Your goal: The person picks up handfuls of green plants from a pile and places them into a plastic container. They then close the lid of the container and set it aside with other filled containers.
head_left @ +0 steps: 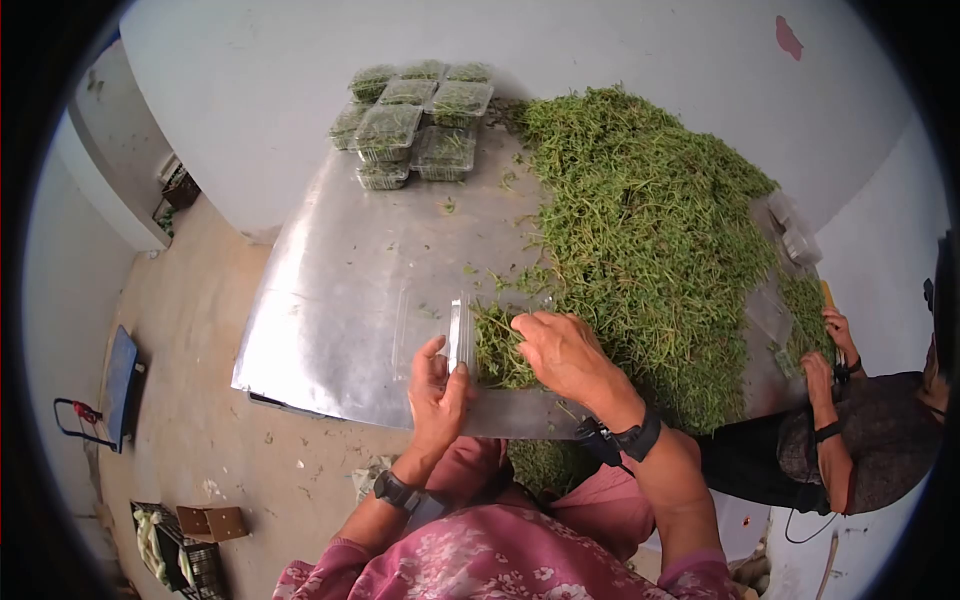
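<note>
A clear plastic clamshell box (458, 340) lies open on the metal table near its front edge, lid side to the left. Green leafy stems (500, 348) fill its right half. My left hand (438, 397) grips the box near its hinge, thumb in front and fingers raised behind. Over the stems in the box, my right hand (572, 362) is closed, its fingertips pinching some greens. Just right of that hand rises a large heap of the same greens (650, 230).
Several filled clamshell boxes (388, 132) are stacked at the table's (330, 290) back left. At right, a co-worker's hands (822, 370) are by the heap, near more clear boxes (795, 235). A blue trolley (122, 385) and a black crate (200, 560) are on the floor.
</note>
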Demonstrator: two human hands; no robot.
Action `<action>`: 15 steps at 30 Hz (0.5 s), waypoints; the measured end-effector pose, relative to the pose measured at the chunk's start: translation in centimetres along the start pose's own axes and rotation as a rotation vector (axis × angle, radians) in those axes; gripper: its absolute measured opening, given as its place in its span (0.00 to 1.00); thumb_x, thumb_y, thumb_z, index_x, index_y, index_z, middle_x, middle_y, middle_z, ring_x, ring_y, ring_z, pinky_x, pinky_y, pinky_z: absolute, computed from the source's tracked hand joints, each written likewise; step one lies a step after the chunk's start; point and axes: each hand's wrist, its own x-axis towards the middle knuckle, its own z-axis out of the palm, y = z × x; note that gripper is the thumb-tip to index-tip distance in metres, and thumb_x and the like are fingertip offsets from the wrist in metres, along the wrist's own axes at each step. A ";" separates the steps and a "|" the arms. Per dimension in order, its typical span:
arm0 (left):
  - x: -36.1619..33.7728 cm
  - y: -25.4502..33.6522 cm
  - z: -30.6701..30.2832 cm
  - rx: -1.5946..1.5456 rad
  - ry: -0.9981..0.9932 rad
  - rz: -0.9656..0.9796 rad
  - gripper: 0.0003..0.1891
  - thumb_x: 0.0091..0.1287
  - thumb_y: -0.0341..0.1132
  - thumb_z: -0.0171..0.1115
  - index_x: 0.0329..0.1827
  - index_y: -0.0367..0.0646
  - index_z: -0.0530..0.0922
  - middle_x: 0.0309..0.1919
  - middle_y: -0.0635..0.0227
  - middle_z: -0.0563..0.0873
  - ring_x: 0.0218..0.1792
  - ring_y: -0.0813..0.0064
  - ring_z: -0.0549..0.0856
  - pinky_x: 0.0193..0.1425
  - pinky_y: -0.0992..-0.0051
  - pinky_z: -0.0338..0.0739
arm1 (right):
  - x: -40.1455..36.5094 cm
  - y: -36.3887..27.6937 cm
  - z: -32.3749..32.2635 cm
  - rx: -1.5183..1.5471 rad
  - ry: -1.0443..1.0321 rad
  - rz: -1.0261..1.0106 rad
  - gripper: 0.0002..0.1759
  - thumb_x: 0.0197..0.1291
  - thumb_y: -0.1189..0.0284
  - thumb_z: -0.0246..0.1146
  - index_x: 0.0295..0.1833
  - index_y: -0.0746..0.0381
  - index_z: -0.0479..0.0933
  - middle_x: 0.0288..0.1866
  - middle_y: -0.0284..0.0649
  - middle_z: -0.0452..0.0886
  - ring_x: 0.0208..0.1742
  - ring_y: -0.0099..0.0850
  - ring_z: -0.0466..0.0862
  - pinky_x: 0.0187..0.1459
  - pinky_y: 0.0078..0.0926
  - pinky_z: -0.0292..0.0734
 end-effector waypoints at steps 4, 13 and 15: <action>0.0 0.0 -0.1 0.023 -0.007 0.021 0.22 0.70 0.27 0.53 0.65 0.35 0.61 0.27 0.70 0.77 0.24 0.82 0.77 0.28 0.81 0.72 | 0.5 -0.9 -0.4 0.011 0.095 0.083 0.09 0.55 0.78 0.61 0.43 0.64 0.77 0.32 0.50 0.82 0.35 0.50 0.83 0.36 0.42 0.78; 0.1 0.5 0.0 -0.004 -0.001 -0.003 0.22 0.70 0.27 0.53 0.65 0.34 0.61 0.24 0.70 0.78 0.24 0.83 0.77 0.28 0.82 0.71 | -0.3 -1.2 -0.2 -0.070 -0.169 0.104 0.07 0.55 0.72 0.63 0.37 0.64 0.78 0.31 0.50 0.80 0.36 0.53 0.81 0.36 0.45 0.76; 0.0 0.4 0.0 0.003 -0.001 -0.008 0.22 0.70 0.27 0.53 0.65 0.34 0.61 0.24 0.70 0.78 0.24 0.83 0.77 0.28 0.82 0.71 | -0.2 -1.2 -0.8 -0.050 -0.169 0.092 0.06 0.55 0.71 0.64 0.36 0.62 0.80 0.32 0.46 0.79 0.39 0.48 0.80 0.43 0.43 0.72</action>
